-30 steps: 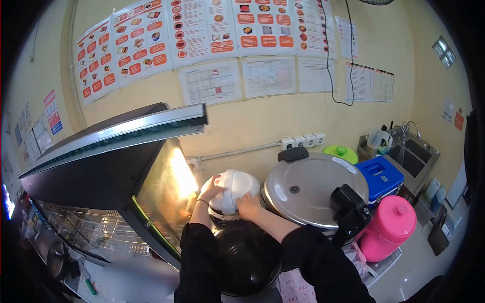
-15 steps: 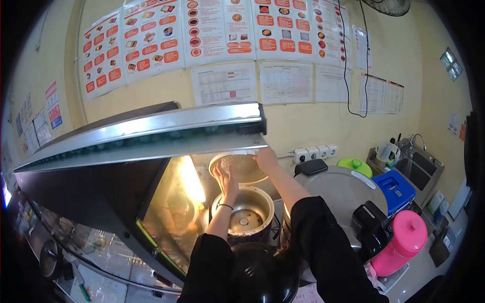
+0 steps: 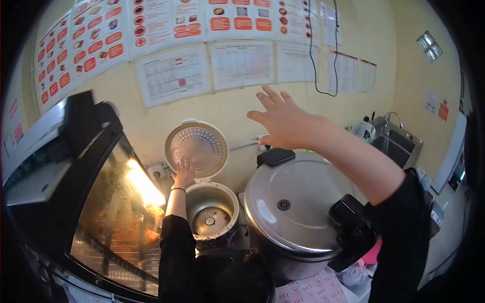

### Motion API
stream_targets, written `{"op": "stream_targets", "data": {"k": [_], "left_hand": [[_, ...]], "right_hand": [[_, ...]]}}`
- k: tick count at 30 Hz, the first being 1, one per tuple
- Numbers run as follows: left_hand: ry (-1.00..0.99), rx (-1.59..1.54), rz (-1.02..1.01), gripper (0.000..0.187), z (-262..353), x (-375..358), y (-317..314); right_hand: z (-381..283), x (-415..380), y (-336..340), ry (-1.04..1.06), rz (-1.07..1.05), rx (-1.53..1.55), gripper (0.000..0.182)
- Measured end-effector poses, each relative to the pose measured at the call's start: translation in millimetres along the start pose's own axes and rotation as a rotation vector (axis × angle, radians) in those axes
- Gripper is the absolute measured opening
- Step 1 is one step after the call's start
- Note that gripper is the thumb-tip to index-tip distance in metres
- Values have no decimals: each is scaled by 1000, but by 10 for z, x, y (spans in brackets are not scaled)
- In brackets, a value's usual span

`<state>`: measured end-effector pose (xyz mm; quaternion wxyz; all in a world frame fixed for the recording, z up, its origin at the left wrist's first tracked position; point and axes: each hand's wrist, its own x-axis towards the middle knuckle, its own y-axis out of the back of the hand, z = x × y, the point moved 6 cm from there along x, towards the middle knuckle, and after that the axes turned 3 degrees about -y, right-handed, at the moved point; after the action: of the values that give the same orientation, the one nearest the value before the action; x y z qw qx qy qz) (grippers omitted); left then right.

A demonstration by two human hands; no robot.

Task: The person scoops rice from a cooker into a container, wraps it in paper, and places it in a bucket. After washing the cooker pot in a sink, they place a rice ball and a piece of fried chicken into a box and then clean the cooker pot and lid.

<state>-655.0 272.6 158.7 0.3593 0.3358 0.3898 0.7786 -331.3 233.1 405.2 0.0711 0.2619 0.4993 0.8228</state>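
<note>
My left hand [image 3: 185, 172] is in front of the raised inner lid [image 3: 204, 146] of a small rice cooker, fingers apart at the lid's lower left; whether it touches cannot be told. Below the lid, the cooker's metal pot [image 3: 211, 204] stands uncovered, with a round disc at its bottom. My right hand [image 3: 280, 118] is raised in the air before the wall, fingers spread and holding nothing. Beneath it stands a large cooker with a closed steel lid [image 3: 303, 202].
A lit glass display cabinet [image 3: 116, 217] with a black frame stands at the left. Posters and sheets [image 3: 242, 64] cover the wall, where a black cable hangs. A sink [image 3: 399, 146] is at the back right. A dark rounded object [image 3: 232, 283] is at the bottom.
My right hand has moved away from the small cooker's lid, up and to the right. The view has shifted right, and the cabinet's raised front now appears farther left.
</note>
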Motion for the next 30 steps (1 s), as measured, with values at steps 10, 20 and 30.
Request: {"op": "stream_targets", "data": {"k": [10, 20, 30], "left_hand": [[-107, -91, 9, 61, 400, -313, 461], [-965, -468, 238, 45, 3280, -3308, 1728], [-1559, -589, -63, 31, 5579, -5727, 33]], "right_hand": [[-6, -2375, 1106, -43, -98, 227, 49], [820, -6038, -252, -816, 285, 1842, 38], [1018, -9248, -1222, -1487, -23, 1523, 31]]}}
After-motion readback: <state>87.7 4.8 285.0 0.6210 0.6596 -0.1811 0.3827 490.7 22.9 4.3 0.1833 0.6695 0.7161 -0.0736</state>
